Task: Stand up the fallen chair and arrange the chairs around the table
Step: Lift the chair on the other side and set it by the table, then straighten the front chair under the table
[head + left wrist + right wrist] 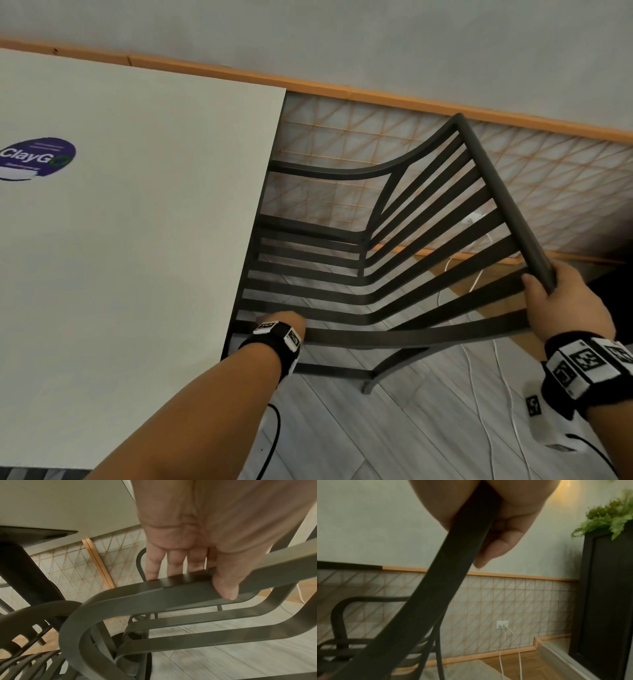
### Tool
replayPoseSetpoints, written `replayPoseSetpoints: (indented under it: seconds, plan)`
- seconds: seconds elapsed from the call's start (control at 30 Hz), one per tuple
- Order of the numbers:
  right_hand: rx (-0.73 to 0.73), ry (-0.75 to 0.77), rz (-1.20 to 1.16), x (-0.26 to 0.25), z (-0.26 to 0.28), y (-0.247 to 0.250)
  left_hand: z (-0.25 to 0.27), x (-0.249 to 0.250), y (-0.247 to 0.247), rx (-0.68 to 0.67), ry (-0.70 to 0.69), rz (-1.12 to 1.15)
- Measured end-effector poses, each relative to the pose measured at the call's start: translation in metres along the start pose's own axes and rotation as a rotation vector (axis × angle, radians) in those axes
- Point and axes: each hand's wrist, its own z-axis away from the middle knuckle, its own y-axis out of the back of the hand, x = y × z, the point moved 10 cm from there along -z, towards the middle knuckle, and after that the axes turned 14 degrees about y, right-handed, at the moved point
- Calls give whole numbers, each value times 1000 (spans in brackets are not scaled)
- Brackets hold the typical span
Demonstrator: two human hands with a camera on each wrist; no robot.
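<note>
Two hands hold the dark slatted chair [376, 274] from your head view. It sits just beside the white table [137, 240]. Your left hand [284, 320] grabs a seat slat by the table edge, and your right hand [565, 301] wraps the top bar.

From your left wrist, fingers [171, 562] and thumb squeeze one slat. Another chair [25, 628] stands under the table.

From your right wrist, your hand is curled tight round the bar [436, 588]. A plant [611, 513] sits at the right.
</note>
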Motion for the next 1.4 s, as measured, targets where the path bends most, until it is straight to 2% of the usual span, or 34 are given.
replayPoseSetpoints:
  seconds: [0.13,0.23,0.33,0.47,0.6,0.7,0.83,1.03,1.23,1.3,1.4]
  plan:
    - [-13,84,129,-6,8,-3,24,13,19,114,-97,77]
    - [-11,134,164,-11,26,-5,62,26,41,218,-187,110]
    - [-82,164,198,-14,52,-14,111,31,68,337,-256,163]
    - [-226,207,201,-32,103,-25,179,15,89,477,-269,213]
    - [-326,367,145,-77,173,-18,255,-23,90,646,-258,238]
    - [-349,511,91,-119,230,1,303,-64,72,723,-197,224]
    - [-351,668,-1,-174,296,28,350,-128,45,757,-90,197]
    - [-350,867,-159,-252,379,52,401,-242,7,716,61,229]
    - [-477,1153,-314,-339,485,64,445,-363,-65,665,72,314]
    - [-496,1207,-326,-368,524,66,452,-415,-96,664,100,316]
    - [-522,1179,-329,-409,579,67,452,-496,-140,624,154,326]
